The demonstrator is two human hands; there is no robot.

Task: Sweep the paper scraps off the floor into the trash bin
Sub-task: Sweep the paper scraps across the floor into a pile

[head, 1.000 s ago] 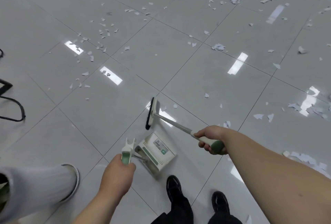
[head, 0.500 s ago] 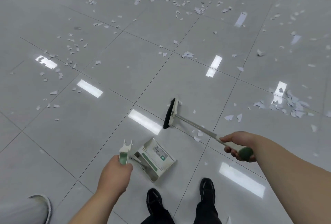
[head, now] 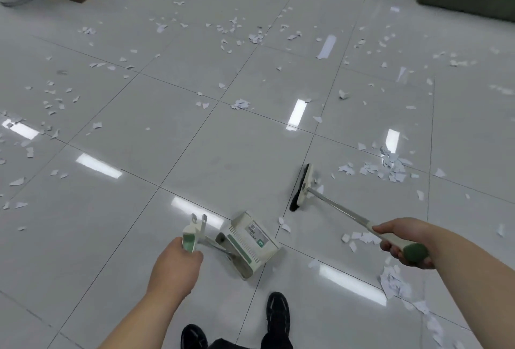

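White paper scraps [head: 390,167] lie scattered (thickest just right of the broom [head: 306,185]), dustpan [head: 250,241] tilted nearby.

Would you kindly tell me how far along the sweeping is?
Early days. Done: little visible; the tiles around the dustpan are mostly bare. In hand: the left hand grips the dustpan's handle, the right hand grips the broom, its head on the floor near a heap of scraps. Left: loose scraps scattered across the far tiles and a second heap by the right arm.
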